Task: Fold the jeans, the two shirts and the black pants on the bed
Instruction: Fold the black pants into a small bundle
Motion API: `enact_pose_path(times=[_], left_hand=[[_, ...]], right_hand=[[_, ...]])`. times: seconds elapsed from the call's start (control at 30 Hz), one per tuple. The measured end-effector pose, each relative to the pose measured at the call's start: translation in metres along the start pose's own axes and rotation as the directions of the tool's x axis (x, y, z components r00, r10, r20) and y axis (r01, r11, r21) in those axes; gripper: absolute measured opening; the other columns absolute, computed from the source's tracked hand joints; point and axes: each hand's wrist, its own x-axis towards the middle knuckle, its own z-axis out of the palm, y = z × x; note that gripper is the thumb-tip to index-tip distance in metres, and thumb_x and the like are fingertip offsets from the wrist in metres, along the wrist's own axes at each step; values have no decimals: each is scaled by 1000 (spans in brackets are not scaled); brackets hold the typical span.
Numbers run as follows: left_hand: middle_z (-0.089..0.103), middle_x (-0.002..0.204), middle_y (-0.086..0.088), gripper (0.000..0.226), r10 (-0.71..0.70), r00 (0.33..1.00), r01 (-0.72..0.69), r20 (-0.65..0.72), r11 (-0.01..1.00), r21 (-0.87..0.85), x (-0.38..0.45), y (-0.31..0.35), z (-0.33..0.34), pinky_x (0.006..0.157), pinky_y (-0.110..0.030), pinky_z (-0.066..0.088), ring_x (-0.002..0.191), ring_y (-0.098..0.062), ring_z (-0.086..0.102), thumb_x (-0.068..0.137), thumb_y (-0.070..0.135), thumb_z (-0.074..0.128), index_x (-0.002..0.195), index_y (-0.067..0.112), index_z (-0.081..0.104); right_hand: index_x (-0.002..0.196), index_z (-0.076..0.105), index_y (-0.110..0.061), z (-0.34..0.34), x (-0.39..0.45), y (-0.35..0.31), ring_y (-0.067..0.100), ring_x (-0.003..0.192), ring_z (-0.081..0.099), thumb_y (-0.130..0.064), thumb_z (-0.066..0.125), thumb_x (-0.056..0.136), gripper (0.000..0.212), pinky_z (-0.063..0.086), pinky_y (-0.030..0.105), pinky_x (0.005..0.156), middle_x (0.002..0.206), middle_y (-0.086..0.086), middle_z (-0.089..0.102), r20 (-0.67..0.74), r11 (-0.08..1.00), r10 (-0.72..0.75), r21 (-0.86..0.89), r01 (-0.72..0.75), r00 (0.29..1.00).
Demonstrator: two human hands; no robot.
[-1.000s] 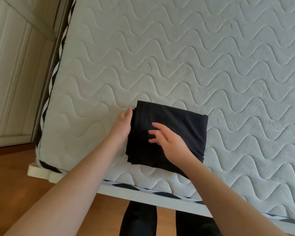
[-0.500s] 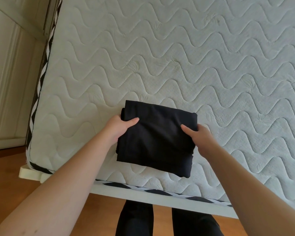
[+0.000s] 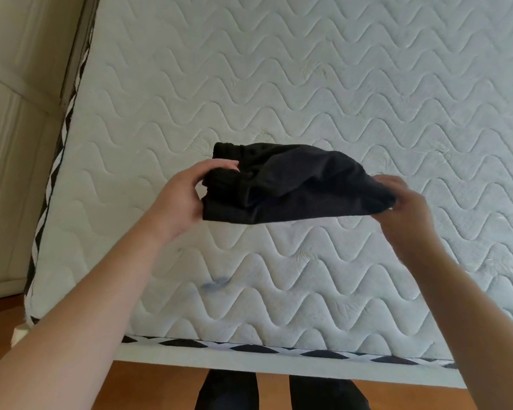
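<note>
Black pants [image 3: 293,184]: folded bundle, held above the bed [image 3: 367,84], clear of it.
Left hand [image 3: 187,196]: grips the bundle's left end.
Right hand [image 3: 403,199]: pinches its right end.

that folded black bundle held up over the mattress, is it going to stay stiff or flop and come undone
Probably floppy: the black pants sag and bunch between the left hand and right hand instead of staying flat. The folds look loose at the left end, so they may slip apart if one hand lets go. They seem light, since fingertip grips at the two ends carry them above the mattress.
</note>
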Motion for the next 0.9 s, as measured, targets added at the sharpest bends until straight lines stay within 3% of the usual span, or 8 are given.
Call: enact_pose_path(times=[0.13,0.27,0.37,0.43,0.5,0.57,0.73,0.9], left_hand=[[43,144,-4,55,147,989,-139,-4,939,315,-7,-32,31,109,-23,34,133,-18,46,72,-17,66,114,18,69],[29,157,-1,62,-67,994,17,90,882,471,-45,-91,78,112,-40,38,135,-30,43,81,-18,49,124,25,66],[14,160,16,68,-209,969,126,133,879,459,-78,-114,101,112,-18,27,145,-12,26,87,-16,42,131,34,58],[21,159,13,63,-220,973,178,63,900,397,-81,-113,106,102,-4,24,139,-5,30,88,-12,42,131,32,57],[32,153,6,55,-235,972,228,-15,923,310,-74,-106,108,103,-4,25,135,-5,34,90,-8,44,131,25,58],[44,143,-2,41,-179,978,204,-109,928,312,-62,-100,108,112,-22,31,133,-13,39,94,5,47,131,17,57],[59,122,-6,38,95,982,-1,-163,867,498,-9,-77,111,103,-28,39,116,-20,53,93,32,51,122,9,61],[58,130,-4,48,157,986,-155,57,731,665,54,-52,143,103,-40,39,121,-25,53,94,44,48,130,14,59]], right_hand=[[97,71,-30,0,-17,41,14,104,59,12,69,79,47,47,20,81,112,-7,60,-86,982,-110,-166,94,990],[97,69,-42,17,-49,111,17,103,59,5,65,87,48,36,8,79,123,-11,57,15,940,66,-336,-57,998],[110,70,-36,25,-70,138,12,100,59,0,51,96,43,40,6,82,133,-12,53,61,909,219,-376,-181,974],[119,64,-33,32,-77,138,14,105,58,-6,48,98,38,48,20,86,126,-10,54,1,900,226,-382,-208,974],[118,60,-27,42,-84,126,10,95,58,-17,49,99,24,46,20,75,112,-7,57,-116,906,267,-307,-291,957],[108,57,-20,55,-88,111,8,82,62,-31,50,99,16,46,23,65,100,-2,65,-200,866,467,-97,-491,862],[96,60,-11,80,-82,102,21,88,72,-48,62,91,38,59,36,83,97,8,69,123,412,854,434,-801,506],[105,60,-13,87,-78,108,20,100,68,-47,68,88,38,53,36,96,111,8,70,347,155,824,623,-767,448]])
